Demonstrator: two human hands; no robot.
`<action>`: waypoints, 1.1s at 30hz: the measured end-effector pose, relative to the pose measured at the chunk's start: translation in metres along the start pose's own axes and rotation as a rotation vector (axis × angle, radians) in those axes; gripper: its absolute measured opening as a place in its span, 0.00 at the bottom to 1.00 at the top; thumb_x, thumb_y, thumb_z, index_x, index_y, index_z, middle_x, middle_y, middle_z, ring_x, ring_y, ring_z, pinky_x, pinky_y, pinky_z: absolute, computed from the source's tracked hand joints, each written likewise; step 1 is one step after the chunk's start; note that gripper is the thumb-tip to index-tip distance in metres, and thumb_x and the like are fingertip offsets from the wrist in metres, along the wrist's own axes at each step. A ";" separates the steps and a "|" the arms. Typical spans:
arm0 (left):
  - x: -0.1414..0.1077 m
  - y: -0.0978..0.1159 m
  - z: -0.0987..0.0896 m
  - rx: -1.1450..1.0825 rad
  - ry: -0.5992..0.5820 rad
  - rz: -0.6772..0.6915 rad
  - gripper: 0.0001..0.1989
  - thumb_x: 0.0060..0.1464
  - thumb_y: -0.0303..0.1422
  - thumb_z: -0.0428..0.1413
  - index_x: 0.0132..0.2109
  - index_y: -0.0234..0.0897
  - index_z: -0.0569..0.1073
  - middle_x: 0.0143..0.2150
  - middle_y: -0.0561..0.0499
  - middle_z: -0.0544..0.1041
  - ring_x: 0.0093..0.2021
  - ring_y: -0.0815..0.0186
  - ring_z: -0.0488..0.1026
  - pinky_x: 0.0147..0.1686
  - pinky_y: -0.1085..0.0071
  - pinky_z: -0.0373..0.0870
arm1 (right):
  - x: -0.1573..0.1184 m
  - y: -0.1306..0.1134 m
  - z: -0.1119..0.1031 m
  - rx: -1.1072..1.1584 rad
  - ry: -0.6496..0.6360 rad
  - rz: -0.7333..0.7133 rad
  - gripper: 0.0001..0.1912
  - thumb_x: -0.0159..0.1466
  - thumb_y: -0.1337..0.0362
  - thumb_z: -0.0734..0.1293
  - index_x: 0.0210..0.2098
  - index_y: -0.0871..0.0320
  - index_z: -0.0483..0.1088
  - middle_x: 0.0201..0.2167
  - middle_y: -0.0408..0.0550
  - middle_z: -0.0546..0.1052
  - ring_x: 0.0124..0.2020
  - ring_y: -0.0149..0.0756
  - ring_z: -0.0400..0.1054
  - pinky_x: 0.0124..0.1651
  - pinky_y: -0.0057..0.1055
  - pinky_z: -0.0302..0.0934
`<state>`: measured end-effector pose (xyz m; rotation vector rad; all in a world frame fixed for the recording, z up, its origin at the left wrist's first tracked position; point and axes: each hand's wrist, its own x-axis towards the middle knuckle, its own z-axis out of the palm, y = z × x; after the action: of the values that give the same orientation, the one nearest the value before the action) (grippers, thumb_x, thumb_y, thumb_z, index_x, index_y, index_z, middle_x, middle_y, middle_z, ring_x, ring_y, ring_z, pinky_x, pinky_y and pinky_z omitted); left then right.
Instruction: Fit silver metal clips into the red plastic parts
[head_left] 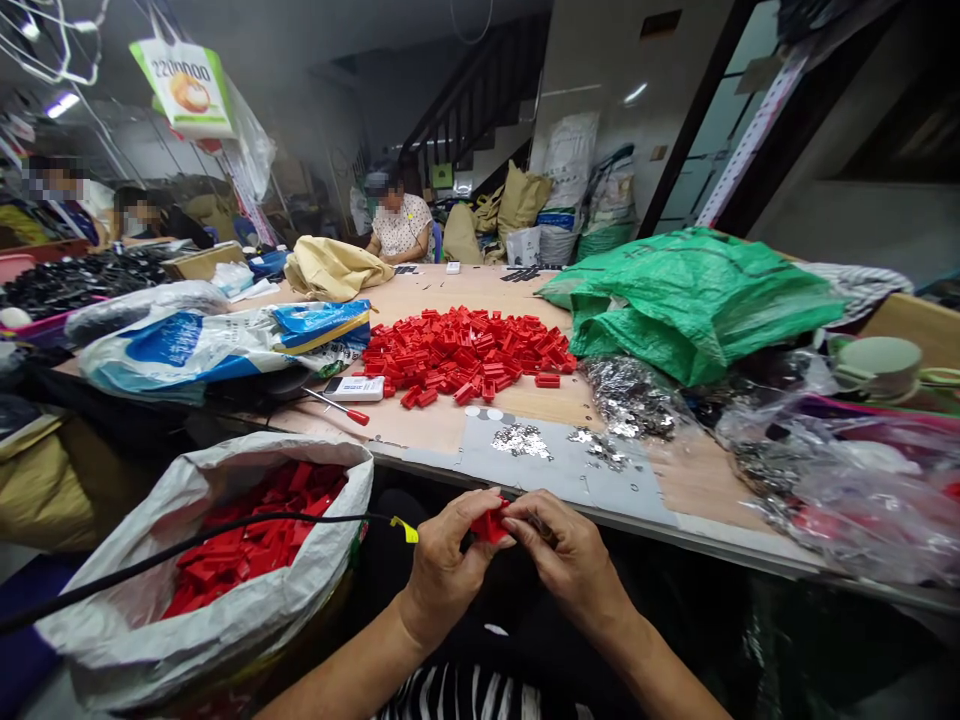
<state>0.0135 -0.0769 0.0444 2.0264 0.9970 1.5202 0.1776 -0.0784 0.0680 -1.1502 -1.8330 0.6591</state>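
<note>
Between my two hands, just in front of the table edge, is a small red plastic part [489, 522]. My left hand [448, 560] is closed on it, thumb and fingers pinching its side. My right hand [564, 550] is also closed, with its fingertips against the part's right side; whether a small metal piece is in them is hidden. On the table beyond lies a large heap of like red parts [465, 350]. Closer to me, small silvery metal pieces [521, 441] lie in two little piles on a grey sheet [487, 460].
An open white sack [225, 640] of red parts stands at my left, a black cable [225, 530] crossing over it. A red-handled screwdriver [349, 412] lies by a white box [355, 388]. Right are a green sack [697, 300] and plastic bags [862, 500]. A person [403, 220] sits opposite.
</note>
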 end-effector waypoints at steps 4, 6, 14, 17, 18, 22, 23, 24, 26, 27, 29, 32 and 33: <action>0.000 0.000 0.000 -0.006 0.051 -0.078 0.18 0.52 0.31 0.60 0.51 0.40 0.71 0.47 0.47 0.79 0.46 0.61 0.77 0.47 0.65 0.76 | 0.002 -0.004 -0.008 0.186 -0.086 0.081 0.13 0.67 0.57 0.59 0.36 0.55 0.73 0.35 0.48 0.75 0.38 0.37 0.69 0.42 0.31 0.62; 0.000 0.001 0.000 -0.018 0.056 -0.094 0.18 0.52 0.31 0.61 0.51 0.40 0.71 0.47 0.47 0.79 0.46 0.61 0.77 0.48 0.65 0.75 | 0.002 -0.004 -0.012 0.282 -0.086 0.145 0.13 0.66 0.56 0.61 0.39 0.55 0.72 0.36 0.47 0.75 0.38 0.37 0.69 0.41 0.30 0.62; 0.002 0.005 0.001 -0.039 0.049 -0.075 0.17 0.52 0.32 0.60 0.50 0.41 0.72 0.47 0.47 0.79 0.46 0.60 0.78 0.46 0.65 0.76 | 0.001 0.003 -0.007 0.339 -0.041 0.297 0.16 0.61 0.50 0.65 0.32 0.57 0.65 0.26 0.41 0.67 0.27 0.30 0.59 0.31 0.27 0.58; 0.002 0.006 0.002 -0.050 0.042 -0.054 0.17 0.52 0.31 0.60 0.50 0.41 0.72 0.47 0.47 0.80 0.46 0.60 0.78 0.47 0.65 0.76 | 0.001 0.005 -0.004 0.345 -0.059 0.312 0.17 0.60 0.49 0.66 0.31 0.56 0.64 0.27 0.41 0.66 0.28 0.30 0.59 0.32 0.27 0.57; 0.001 0.006 0.002 -0.060 0.039 -0.052 0.17 0.52 0.30 0.60 0.50 0.41 0.72 0.47 0.47 0.80 0.46 0.61 0.78 0.47 0.65 0.76 | 0.001 0.005 -0.004 0.370 -0.069 0.324 0.17 0.60 0.48 0.66 0.31 0.56 0.63 0.27 0.41 0.65 0.28 0.30 0.58 0.32 0.27 0.57; 0.000 0.006 0.002 -0.106 0.014 -0.046 0.17 0.52 0.29 0.61 0.50 0.41 0.72 0.48 0.47 0.79 0.47 0.61 0.77 0.49 0.65 0.75 | 0.003 0.004 -0.006 0.551 -0.150 0.428 0.20 0.58 0.46 0.67 0.33 0.56 0.61 0.25 0.38 0.62 0.23 0.26 0.52 0.24 0.24 0.49; 0.000 0.006 0.002 -0.110 0.000 -0.033 0.17 0.52 0.29 0.60 0.50 0.41 0.72 0.48 0.47 0.79 0.47 0.61 0.77 0.49 0.64 0.75 | 0.003 0.005 -0.007 0.598 -0.181 0.453 0.21 0.57 0.46 0.68 0.33 0.56 0.60 0.25 0.37 0.61 0.22 0.25 0.50 0.23 0.24 0.46; 0.000 0.005 0.002 -0.106 -0.018 -0.009 0.17 0.52 0.28 0.60 0.50 0.40 0.72 0.48 0.47 0.79 0.48 0.61 0.77 0.50 0.63 0.74 | 0.003 0.006 -0.007 0.643 -0.211 0.470 0.21 0.57 0.46 0.68 0.33 0.56 0.59 0.24 0.36 0.61 0.21 0.24 0.49 0.22 0.23 0.43; -0.001 0.003 0.003 -0.080 -0.061 0.048 0.17 0.53 0.25 0.58 0.51 0.40 0.72 0.48 0.47 0.79 0.49 0.61 0.76 0.51 0.63 0.73 | 0.002 0.010 -0.006 0.716 -0.259 0.489 0.22 0.56 0.47 0.70 0.32 0.55 0.58 0.23 0.35 0.59 0.20 0.23 0.47 0.21 0.23 0.40; -0.002 0.002 0.004 -0.064 -0.083 0.069 0.17 0.53 0.25 0.58 0.51 0.41 0.72 0.47 0.47 0.79 0.49 0.61 0.76 0.51 0.63 0.73 | 0.000 0.013 -0.005 0.743 -0.271 0.497 0.22 0.56 0.48 0.70 0.32 0.55 0.57 0.22 0.34 0.58 0.20 0.23 0.46 0.21 0.23 0.39; -0.006 -0.002 0.007 -0.048 -0.125 0.063 0.17 0.53 0.25 0.58 0.50 0.41 0.72 0.47 0.47 0.80 0.48 0.61 0.76 0.51 0.64 0.73 | -0.006 0.022 -0.001 0.781 -0.280 0.512 0.22 0.55 0.48 0.70 0.31 0.55 0.55 0.20 0.32 0.55 0.18 0.22 0.43 0.20 0.22 0.37; -0.015 -0.010 0.013 -0.086 -0.176 -0.058 0.17 0.52 0.27 0.59 0.50 0.42 0.73 0.46 0.48 0.80 0.46 0.61 0.77 0.48 0.67 0.74 | -0.017 0.037 0.006 0.801 -0.298 0.524 0.22 0.56 0.48 0.70 0.30 0.54 0.54 0.19 0.31 0.55 0.17 0.21 0.41 0.19 0.22 0.36; -0.018 -0.012 0.015 -0.106 -0.191 -0.109 0.17 0.51 0.27 0.60 0.49 0.42 0.73 0.46 0.49 0.80 0.45 0.61 0.77 0.48 0.67 0.74 | -0.021 0.041 0.007 0.797 -0.304 0.531 0.22 0.56 0.49 0.69 0.30 0.54 0.54 0.19 0.31 0.55 0.17 0.21 0.41 0.19 0.22 0.36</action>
<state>0.0213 -0.0814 0.0200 1.9666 0.9160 1.2699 0.1942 -0.0790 0.0247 -0.9950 -1.2466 1.7570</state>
